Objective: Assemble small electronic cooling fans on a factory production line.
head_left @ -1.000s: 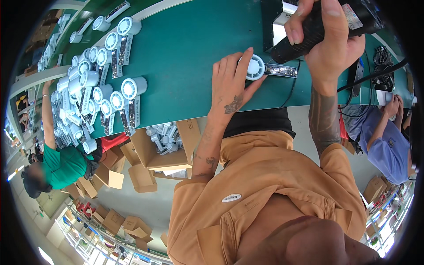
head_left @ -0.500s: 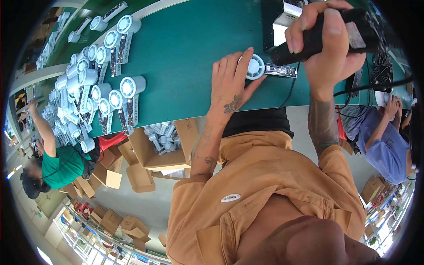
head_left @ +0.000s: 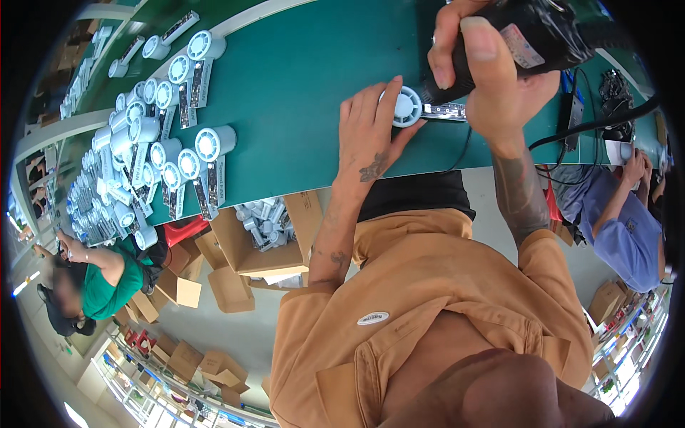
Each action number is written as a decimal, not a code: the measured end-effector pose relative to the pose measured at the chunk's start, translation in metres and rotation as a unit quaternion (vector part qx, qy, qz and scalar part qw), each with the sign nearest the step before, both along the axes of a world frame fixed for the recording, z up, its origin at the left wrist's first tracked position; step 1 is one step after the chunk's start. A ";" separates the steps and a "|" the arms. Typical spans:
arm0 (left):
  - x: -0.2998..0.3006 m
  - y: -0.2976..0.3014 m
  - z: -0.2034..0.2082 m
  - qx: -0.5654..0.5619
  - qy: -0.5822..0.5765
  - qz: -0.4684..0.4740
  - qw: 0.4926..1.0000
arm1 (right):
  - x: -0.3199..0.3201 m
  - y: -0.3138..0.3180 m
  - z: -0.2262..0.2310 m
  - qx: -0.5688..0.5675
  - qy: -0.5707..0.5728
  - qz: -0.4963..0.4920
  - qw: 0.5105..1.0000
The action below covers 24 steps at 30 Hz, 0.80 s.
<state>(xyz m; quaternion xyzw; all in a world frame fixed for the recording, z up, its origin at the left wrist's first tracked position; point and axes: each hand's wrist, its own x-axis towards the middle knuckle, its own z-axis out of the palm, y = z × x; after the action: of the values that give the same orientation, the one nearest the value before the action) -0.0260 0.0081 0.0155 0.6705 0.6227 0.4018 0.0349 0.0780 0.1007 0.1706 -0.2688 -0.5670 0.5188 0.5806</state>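
Observation:
On the green table, my left hand (head_left: 367,132) grips a light-blue handheld fan (head_left: 407,107) by its round head, thumb on one side and fingers on the other. The fan's handle points right, and its open side shows a circuit board (head_left: 446,112). My right hand (head_left: 506,93) is wrapped round a thick black corded tool (head_left: 553,36) with a pale label. The tool's narrow end hangs over the place where the fan's head meets its handle. Whether it touches the fan I cannot tell. My right fingers partly hide the far end of the handle.
Several similar fans (head_left: 164,151) lie heaped on the table's left side. Below the edge stands a cardboard box (head_left: 303,221) of light-blue parts. A black cable (head_left: 599,128) runs off right. One person in green (head_left: 118,285) sits left, another in purple (head_left: 628,242) right.
My right hand has brought the black tool left and slightly down, closer over the fan. The fan and my left hand have shifted slightly left. The person in green has lowered an arm.

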 end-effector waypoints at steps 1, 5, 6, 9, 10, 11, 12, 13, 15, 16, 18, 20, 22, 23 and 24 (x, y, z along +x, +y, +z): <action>0.000 0.000 0.000 -0.003 0.001 0.005 1.000 | 0.001 0.000 0.001 -0.011 0.012 0.018 1.000; 0.003 0.001 -0.001 -0.009 -0.006 0.011 1.000 | 0.069 0.040 -0.001 0.113 -0.010 0.096 0.989; 0.005 0.005 0.000 -0.004 -0.001 0.002 1.000 | 0.092 0.048 0.002 0.073 0.071 0.143 0.984; 0.002 0.004 -0.003 0.003 0.007 0.003 1.000 | 0.116 0.061 0.024 0.072 0.062 0.032 0.995; 0.001 0.004 -0.003 0.006 0.011 0.007 1.000 | 0.125 0.076 0.020 0.110 0.030 0.094 0.989; 0.001 0.003 -0.003 0.007 0.011 0.005 1.000 | 0.121 0.082 0.018 0.111 0.029 0.092 0.989; 0.001 0.004 -0.002 0.005 0.008 0.003 1.000 | 0.117 0.087 0.017 0.109 -0.002 0.077 0.991; 0.001 0.003 -0.002 0.001 0.007 0.004 1.000 | 0.109 0.088 0.017 0.106 -0.031 0.066 0.992; 0.000 0.002 -0.004 -0.005 0.010 0.006 1.000 | 0.046 0.044 0.038 0.150 -0.106 -0.156 0.971; 0.001 0.001 -0.004 -0.007 0.010 0.008 1.000 | 0.036 0.042 0.037 0.161 -0.108 -0.163 0.967; 0.001 0.001 -0.003 -0.006 0.009 0.009 1.000 | 0.035 0.042 0.032 0.167 -0.132 -0.181 0.960; 0.002 0.001 -0.002 -0.007 0.006 0.009 1.000 | 0.033 0.040 0.033 0.164 -0.127 -0.191 0.959; 0.002 0.002 -0.001 -0.006 0.004 0.008 1.000 | 0.027 0.035 0.038 0.161 -0.123 -0.202 0.958; 0.002 0.002 -0.001 -0.005 0.004 0.007 1.000 | 0.023 0.029 0.043 0.108 -0.141 -0.239 0.955; 0.002 0.002 -0.002 -0.003 0.005 0.005 1.000 | 0.020 0.026 0.045 0.054 -0.159 -0.274 0.947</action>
<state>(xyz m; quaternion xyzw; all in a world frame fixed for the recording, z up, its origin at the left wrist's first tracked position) -0.0243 0.0097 0.0133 0.6689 0.6276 0.3970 0.0316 0.0985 0.1270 0.2161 -0.4611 -0.5839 0.2587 0.6160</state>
